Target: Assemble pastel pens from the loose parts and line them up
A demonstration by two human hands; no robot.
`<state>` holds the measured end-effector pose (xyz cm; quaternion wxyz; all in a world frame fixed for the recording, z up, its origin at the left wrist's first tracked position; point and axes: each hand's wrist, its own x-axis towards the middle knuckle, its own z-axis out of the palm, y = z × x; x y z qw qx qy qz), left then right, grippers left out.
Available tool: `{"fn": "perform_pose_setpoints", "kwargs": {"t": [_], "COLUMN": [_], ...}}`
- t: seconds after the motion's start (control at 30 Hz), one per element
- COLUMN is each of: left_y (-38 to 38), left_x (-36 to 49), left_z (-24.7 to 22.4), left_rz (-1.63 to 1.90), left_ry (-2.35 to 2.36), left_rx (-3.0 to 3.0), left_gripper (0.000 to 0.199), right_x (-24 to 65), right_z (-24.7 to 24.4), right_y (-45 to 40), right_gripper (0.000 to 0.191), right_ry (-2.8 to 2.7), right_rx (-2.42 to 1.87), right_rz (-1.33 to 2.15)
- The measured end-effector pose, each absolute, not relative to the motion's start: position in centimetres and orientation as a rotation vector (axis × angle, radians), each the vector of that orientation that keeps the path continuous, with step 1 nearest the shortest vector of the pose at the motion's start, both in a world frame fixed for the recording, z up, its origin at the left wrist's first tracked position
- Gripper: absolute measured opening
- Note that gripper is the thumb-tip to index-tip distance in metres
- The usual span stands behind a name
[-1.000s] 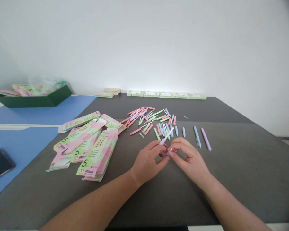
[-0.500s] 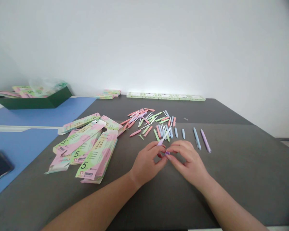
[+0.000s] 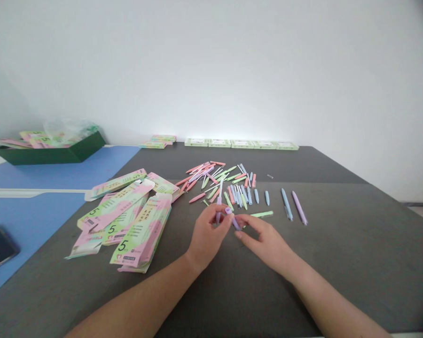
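Observation:
My left hand [image 3: 207,234] pinches a purple pen section with a white refill [image 3: 219,202] standing up out of it. A short hollow purple pen barrel [image 3: 235,221] is tilted between the two hands, its open end toward my left fingertips. Thumb and fingers of my right hand [image 3: 268,244] close on the lower end of that barrel. Just beyond my right fingers lies a light green pen barrel [image 3: 262,214]. Farther off are loose pen parts in pink, green, blue and purple, among them a green barrel [image 3: 228,201] and a small blue piece [image 3: 267,197].
Pink-and-green pen boxes [image 3: 141,230] lie piled at left. A blue pen [image 3: 286,204] and a purple pen [image 3: 299,207] lie at right. Pale boxes [image 3: 242,144] line the back edge. A dark green tray [image 3: 52,156] and a phone [image 3: 0,246] are far left.
My hands have shifted slightly left and the refill stands more upright. The purple barrel now shows between my fingers. A green barrel has come into view beyond my right hand.

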<state>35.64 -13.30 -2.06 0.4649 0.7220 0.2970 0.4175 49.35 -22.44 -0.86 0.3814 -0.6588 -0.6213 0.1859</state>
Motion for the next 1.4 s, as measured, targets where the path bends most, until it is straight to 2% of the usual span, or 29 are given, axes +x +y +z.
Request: {"fn": "perform_pose_setpoints", "kwargs": {"t": [0.17, 0.33, 0.5, 0.7, 0.8, 1.03, 1.2, 1.4], "left_y": [-13.3, -13.1, -11.9, -10.8, -11.0, -11.5, -11.0, -10.1], "left_x": [35.6, 35.8, 36.0, 35.8, 35.8, 35.6, 35.3, 34.7], "left_z": [-2.2, -1.9, -2.0, -1.9, -1.8, -1.3, -1.5, -1.4], "left_rz": [0.924, 0.891, 0.890, 0.870, 0.865, 0.884, 0.852, 0.767], "left_ry": [0.664, 0.583, 0.587, 0.573, 0.543, 0.520, 0.516, 0.554], "left_rx": [1.640, 1.345, 0.903, 0.734, 0.735, 0.884, 1.016, 1.441], "left_gripper": [0.020, 0.027, 0.026, 0.016, 0.018, 0.043, 0.032, 0.032], "right_x": [48.7, 48.9, 48.9, 48.4, 48.3, 49.0, 51.1, 53.3], "right_z": [-1.3, -1.2, -1.2, -1.2, -1.3, -1.2, -0.7, 0.6], "right_y": [-22.1, -22.2, -22.3, -22.2, -22.2, -22.2, -22.2, -22.4], "right_gripper": [0.015, 0.016, 0.017, 0.020, 0.020, 0.022, 0.029, 0.030], "right_ry": [-1.573, -1.470, -1.358, -1.404, -1.433, -1.417, -1.342, -1.342], "right_rx": [-1.697, -1.709, -1.735, -1.799, -1.827, -1.807, -1.813, -1.773], "right_rz": [0.634, 0.671, 0.745, 0.789, 0.785, 0.695, 0.508, 0.395]}}
